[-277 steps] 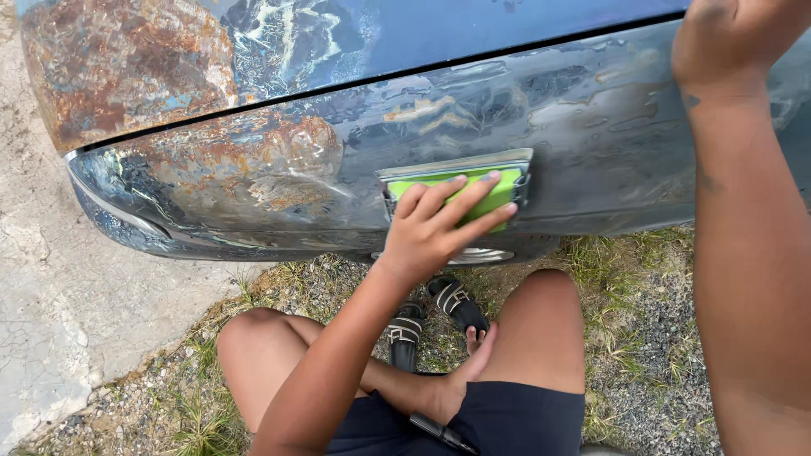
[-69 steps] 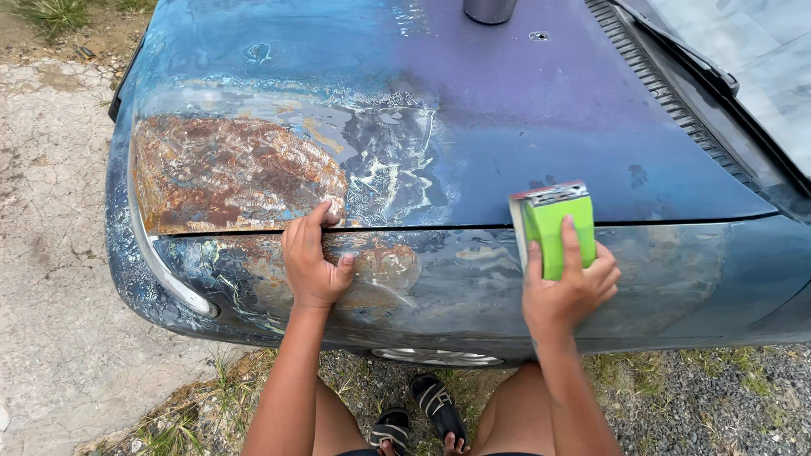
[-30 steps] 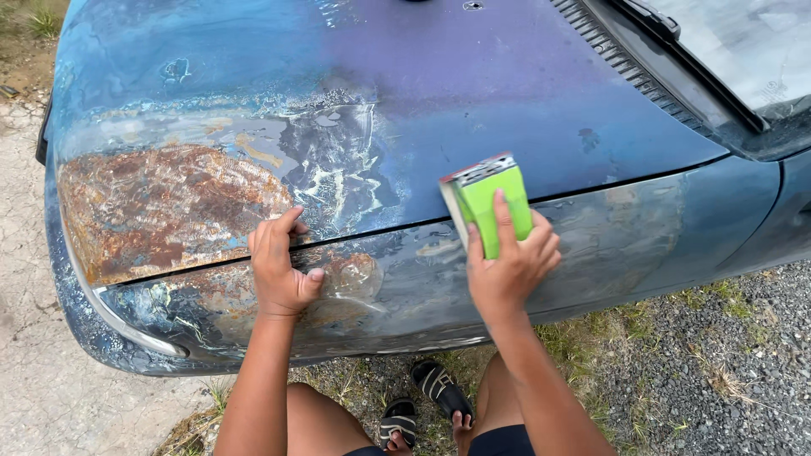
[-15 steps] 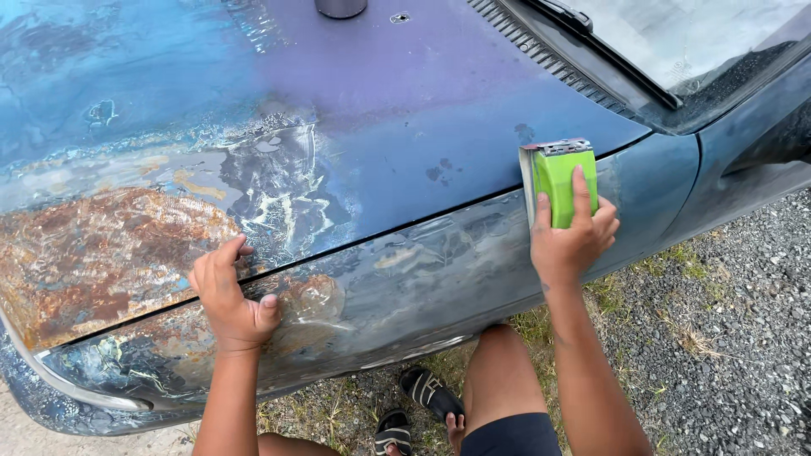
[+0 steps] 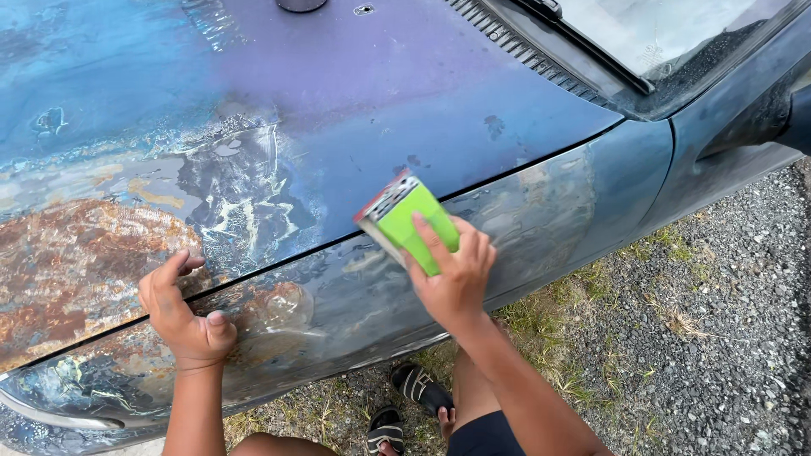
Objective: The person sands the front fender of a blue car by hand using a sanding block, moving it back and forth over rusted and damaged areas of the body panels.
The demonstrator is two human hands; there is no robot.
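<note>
Keep your right hand (image 5: 456, 283) wrapped around the green sanding block (image 5: 407, 221), pressed flat (no tipping); left hand (image 5: 187, 317), open, steadies the fender (image 5: 541, 211).

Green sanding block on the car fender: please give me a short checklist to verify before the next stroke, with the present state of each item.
1. Right hand grips the green sanding block: ok, fingers lie across it.
2. Block flat on the fender: not ok, it looks tilted, with one edge up near the hood seam.
3. Left hand braces on the panel: ok, it rests at the seam beside the rust patch.
4. Left hand out of the block's path: ok, well apart.
5. Abrasive face condition: cannot tell, it is turned away.
6. Feet in sandals steady: cannot tell.
</note>
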